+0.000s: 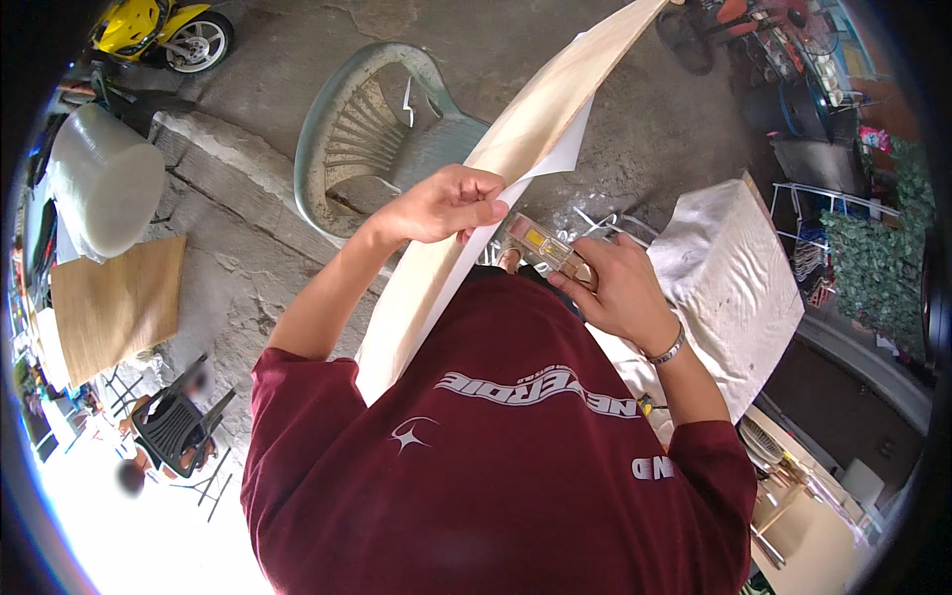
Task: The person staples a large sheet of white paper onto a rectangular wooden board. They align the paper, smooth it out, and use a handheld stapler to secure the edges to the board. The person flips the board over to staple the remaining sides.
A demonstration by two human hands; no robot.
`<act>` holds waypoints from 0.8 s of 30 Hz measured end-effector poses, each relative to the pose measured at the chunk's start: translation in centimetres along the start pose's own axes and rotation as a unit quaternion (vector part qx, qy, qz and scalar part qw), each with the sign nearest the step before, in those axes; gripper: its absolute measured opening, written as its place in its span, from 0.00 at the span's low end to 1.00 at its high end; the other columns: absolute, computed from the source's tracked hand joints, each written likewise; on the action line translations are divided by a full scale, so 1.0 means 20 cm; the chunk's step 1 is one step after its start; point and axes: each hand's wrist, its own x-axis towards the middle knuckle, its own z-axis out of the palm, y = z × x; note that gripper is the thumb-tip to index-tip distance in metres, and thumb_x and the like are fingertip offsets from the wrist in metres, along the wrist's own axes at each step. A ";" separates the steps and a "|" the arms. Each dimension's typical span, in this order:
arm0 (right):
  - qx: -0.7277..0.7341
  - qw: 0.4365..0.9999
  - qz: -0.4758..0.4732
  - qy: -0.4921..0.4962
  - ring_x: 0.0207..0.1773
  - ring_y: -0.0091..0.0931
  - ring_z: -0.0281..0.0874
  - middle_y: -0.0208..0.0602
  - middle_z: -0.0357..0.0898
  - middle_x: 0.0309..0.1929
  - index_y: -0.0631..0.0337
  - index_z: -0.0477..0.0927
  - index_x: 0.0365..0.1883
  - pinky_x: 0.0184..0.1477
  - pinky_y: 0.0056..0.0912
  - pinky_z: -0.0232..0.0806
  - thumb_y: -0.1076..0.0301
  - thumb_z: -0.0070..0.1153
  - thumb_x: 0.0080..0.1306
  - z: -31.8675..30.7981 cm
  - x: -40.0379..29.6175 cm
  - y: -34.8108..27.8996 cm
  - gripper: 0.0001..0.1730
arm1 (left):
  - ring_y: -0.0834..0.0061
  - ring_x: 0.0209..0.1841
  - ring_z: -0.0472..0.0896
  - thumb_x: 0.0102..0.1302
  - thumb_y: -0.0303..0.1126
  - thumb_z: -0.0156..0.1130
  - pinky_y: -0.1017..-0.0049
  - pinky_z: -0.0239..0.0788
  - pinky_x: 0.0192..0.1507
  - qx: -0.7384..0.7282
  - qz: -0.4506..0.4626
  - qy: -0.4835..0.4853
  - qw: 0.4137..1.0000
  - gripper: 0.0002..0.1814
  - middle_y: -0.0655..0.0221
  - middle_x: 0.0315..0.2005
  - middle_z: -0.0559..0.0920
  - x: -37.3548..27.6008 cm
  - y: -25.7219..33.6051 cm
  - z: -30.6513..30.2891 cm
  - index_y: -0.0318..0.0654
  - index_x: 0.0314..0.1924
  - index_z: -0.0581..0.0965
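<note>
A long, narrow wood-grain sheet (550,111) with a white underside (476,249) runs diagonally in front of my torso. Its lower end lies against my shirt, and a white flap sticks out from its right edge. My left hand (461,204) pinches the sheet's edge near its middle, thumb on top. My right hand (621,286) is closed around a small clear plastic hand tool (547,244) with a yellow part inside; its exact kind cannot be told. The tool points at the sheet's right edge, apparently just apart from it.
A worn green plastic chair (446,141) stands beyond the sheet. White cloth covers a boxy object (714,275) at right. White strips (595,219) lie on the floor. At left are a wooden panel (119,305), a large translucent roll (111,178) and a seated person (171,439).
</note>
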 end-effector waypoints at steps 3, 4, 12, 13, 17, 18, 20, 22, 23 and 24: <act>-0.008 1.000 -0.007 0.006 0.26 0.42 0.74 0.39 0.77 0.22 0.57 0.77 0.31 0.37 0.40 0.60 0.52 0.62 0.63 0.01 0.05 -0.04 0.18 | 0.91 0.19 0.67 0.73 0.33 0.58 0.83 0.58 0.21 -0.016 -0.001 0.017 1.000 0.16 0.81 0.17 0.69 -0.01 0.01 0.00 0.39 0.26 0.71; -0.008 1.000 -0.009 0.012 0.26 0.42 0.74 0.40 0.76 0.21 0.58 0.77 0.30 0.37 0.40 0.60 0.52 0.62 0.63 0.01 0.07 -0.05 0.18 | 0.91 0.19 0.67 0.73 0.33 0.58 0.83 0.58 0.21 -0.019 0.002 0.014 1.000 0.16 0.81 0.17 0.69 -0.01 0.01 -0.01 0.40 0.25 0.70; -0.007 0.999 0.019 -0.030 0.24 0.43 0.69 0.41 0.71 0.18 0.61 0.75 0.31 0.35 0.40 0.58 0.57 0.64 0.61 -0.04 0.13 -0.14 0.16 | 0.91 0.19 0.67 0.74 0.34 0.57 0.84 0.60 0.21 -0.059 0.006 0.004 0.998 0.18 0.81 0.16 0.69 -0.03 0.00 -0.06 0.41 0.24 0.68; -0.010 0.999 0.020 -0.033 0.24 0.43 0.69 0.41 0.71 0.18 0.61 0.75 0.32 0.36 0.40 0.57 0.57 0.64 0.61 -0.05 0.14 -0.14 0.16 | 0.91 0.19 0.67 0.74 0.34 0.57 0.84 0.60 0.21 -0.063 0.005 0.004 0.998 0.18 0.81 0.16 0.69 -0.03 0.00 -0.07 0.41 0.24 0.68; -0.002 1.000 0.026 0.015 0.21 0.42 0.68 0.43 0.69 0.16 0.61 0.76 0.26 0.30 0.40 0.59 0.58 0.65 0.62 -0.03 0.16 -0.17 0.16 | 0.92 0.19 0.67 0.74 0.34 0.57 0.84 0.59 0.21 -0.063 0.004 0.005 0.998 0.18 0.82 0.17 0.69 -0.03 0.01 -0.07 0.41 0.24 0.67; 0.013 0.999 0.042 0.031 0.20 0.43 0.68 0.44 0.69 0.15 0.62 0.75 0.24 0.28 0.40 0.59 0.59 0.65 0.62 0.00 0.16 -0.19 0.17 | 0.92 0.20 0.66 0.74 0.34 0.57 0.84 0.59 0.21 -0.060 0.004 0.005 0.998 0.18 0.82 0.17 0.69 -0.04 0.01 -0.07 0.42 0.24 0.67; 0.024 0.997 0.042 0.067 0.17 0.40 0.68 0.43 0.70 0.15 0.61 0.74 0.21 0.24 0.39 0.60 0.59 0.65 0.62 0.04 0.16 -0.18 0.19 | 0.92 0.21 0.67 0.74 0.35 0.56 0.84 0.59 0.21 -0.064 -0.007 0.012 0.998 0.18 0.82 0.17 0.69 -0.05 0.02 -0.07 0.42 0.24 0.68; 0.015 0.993 0.004 0.113 0.14 0.34 0.68 0.39 0.70 0.14 0.60 0.73 0.17 0.21 0.35 0.61 0.58 0.65 0.64 0.06 0.17 -0.15 0.21 | 0.92 0.22 0.67 0.75 0.35 0.56 0.83 0.58 0.22 -0.049 -0.003 0.007 0.999 0.18 0.82 0.18 0.69 -0.04 0.03 -0.10 0.41 0.24 0.68; 0.115 0.981 0.047 0.147 0.14 0.30 0.68 0.36 0.70 0.14 0.59 0.73 0.18 0.20 0.32 0.60 0.57 0.64 0.65 0.09 0.14 -0.08 0.22 | 0.92 0.22 0.67 0.75 0.35 0.56 0.83 0.58 0.22 -0.036 0.003 -0.003 0.999 0.18 0.82 0.18 0.69 -0.04 0.03 -0.11 0.41 0.25 0.69; 0.216 0.957 0.086 0.175 0.14 0.26 0.68 0.32 0.70 0.14 0.58 0.73 0.18 0.20 0.29 0.60 0.56 0.62 0.67 0.13 0.09 0.02 0.22 | 0.92 0.23 0.67 0.75 0.36 0.56 0.83 0.58 0.23 -0.023 0.009 -0.007 1.000 0.17 0.82 0.19 0.70 -0.05 0.03 -0.13 0.40 0.25 0.69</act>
